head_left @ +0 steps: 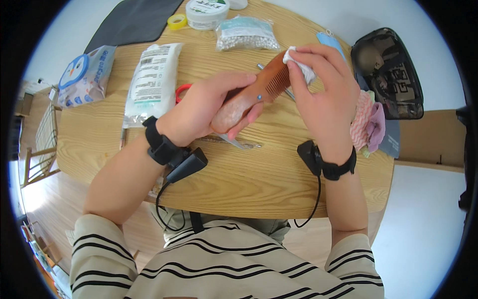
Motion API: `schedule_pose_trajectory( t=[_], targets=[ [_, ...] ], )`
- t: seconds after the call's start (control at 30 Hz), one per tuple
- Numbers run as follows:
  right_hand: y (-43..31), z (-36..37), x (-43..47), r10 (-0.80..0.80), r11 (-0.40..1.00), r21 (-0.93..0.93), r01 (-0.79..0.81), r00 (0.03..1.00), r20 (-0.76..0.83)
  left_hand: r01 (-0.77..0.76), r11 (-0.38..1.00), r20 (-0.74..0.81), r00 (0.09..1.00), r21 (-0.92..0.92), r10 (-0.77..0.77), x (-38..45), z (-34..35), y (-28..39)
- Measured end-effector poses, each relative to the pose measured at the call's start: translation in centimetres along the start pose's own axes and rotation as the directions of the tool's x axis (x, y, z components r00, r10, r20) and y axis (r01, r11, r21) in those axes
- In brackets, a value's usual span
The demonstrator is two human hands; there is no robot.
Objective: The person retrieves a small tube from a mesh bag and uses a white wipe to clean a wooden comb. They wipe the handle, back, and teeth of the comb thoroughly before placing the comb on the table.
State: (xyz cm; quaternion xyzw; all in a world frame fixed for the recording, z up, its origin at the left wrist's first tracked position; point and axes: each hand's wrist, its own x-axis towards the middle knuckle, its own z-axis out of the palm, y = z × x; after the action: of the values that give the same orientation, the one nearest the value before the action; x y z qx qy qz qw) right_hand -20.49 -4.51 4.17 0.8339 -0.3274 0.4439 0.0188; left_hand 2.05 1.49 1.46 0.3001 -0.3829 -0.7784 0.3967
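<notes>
My left hand (209,101) grips the pale, marbled handle of a reddish-brown comb (260,84), which slants up to the right with its teeth facing lower right. Between the fingertips and thumb of my right hand (321,74) a white wad of tissue or cloth (307,73) is pinched against the comb's far end. A small blue spot shows near the inner end of the teeth. Behind the comb lies a metal rod-like tool (260,66), partly hidden. Red scissor handles (182,91) show beside my left hand, and a clear ruler (213,139) lies beneath it.
On the wooden table (261,179) stand a wipes pack (87,76), a white plastic package (152,82), yellow tape (177,21), a white tub (207,14) and a bag of white swabs (246,33). A dark mesh case (388,74) and folded cloths (368,123) lie at the right.
</notes>
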Motion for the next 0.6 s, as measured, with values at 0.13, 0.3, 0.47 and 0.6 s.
schedule_pose_trajectory(
  t=[0.13,0.3,0.47,0.6],
  targets=[
    [0.8,1.6,2.1,-0.072,0.996,0.055,0.072,0.997,-0.006,-0.029,0.978,0.004,1.000,-0.207,0.030,0.5,-1.0,-0.3],
    [1.2,2.5,1.5,-0.123,0.992,0.015,0.124,0.991,-0.056,-0.049,0.981,0.027,0.998,-0.185,0.055,0.6,-1.3,-0.7],
    [0.1,2.3,0.9,-0.168,0.981,0.097,0.166,0.986,0.012,-0.063,0.988,-0.007,0.998,-0.141,0.062,0.1,-1.0,-0.6],
    [-1.2,2.6,0.1,-0.214,0.959,0.201,0.198,0.975,0.064,-0.093,0.987,0.028,0.995,-0.135,0.097,0.7,-1.7,-1.2]
  ],
)
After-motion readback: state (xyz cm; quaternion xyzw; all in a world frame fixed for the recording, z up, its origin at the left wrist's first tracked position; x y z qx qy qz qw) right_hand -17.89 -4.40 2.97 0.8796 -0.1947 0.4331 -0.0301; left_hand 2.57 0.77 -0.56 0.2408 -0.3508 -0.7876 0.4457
